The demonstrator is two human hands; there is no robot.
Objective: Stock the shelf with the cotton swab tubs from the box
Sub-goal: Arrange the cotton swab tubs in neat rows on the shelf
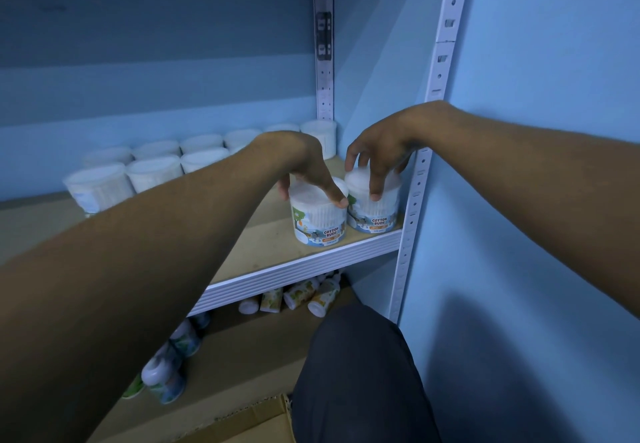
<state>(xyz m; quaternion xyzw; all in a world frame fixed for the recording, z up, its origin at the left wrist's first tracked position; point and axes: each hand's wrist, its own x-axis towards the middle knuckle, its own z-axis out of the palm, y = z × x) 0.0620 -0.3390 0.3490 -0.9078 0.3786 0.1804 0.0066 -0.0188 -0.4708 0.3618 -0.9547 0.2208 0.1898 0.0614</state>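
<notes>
Head view is showing two bare arms reaching out to a shelf (304,262). The left hand (304,165) is coming down from above on a cotton swab tub (318,217). Its fingers are curling round the lid, with the thumb pressing on the near rim and the other fingers hooking over the far side, so it is gripping that tub from the top. The right hand (375,155) is doing the same to a second tub (372,210) just to the right. Its fingers are spreading down over the lid and pinching the sides, one fingertip touching the front wall. The two tubs are standing upright, touching each other, near the front edge of the wooden shelf board, at its right end beside the white metal post (412,200). Both tubs are showing labels that say COTTON BUDS. More tubs (156,169) are standing in rows farther back and to the left on the same shelf, near the blue wall (536,62). They are looking blurry. Under the shelf, small bottles (301,295) are lying on their sides on a lower board, and more bottles (166,373) are sitting to the left below. A dark trouser knee (360,373) is showing at the bottom, with a cardboard box flap (256,418) just beside it.
</notes>
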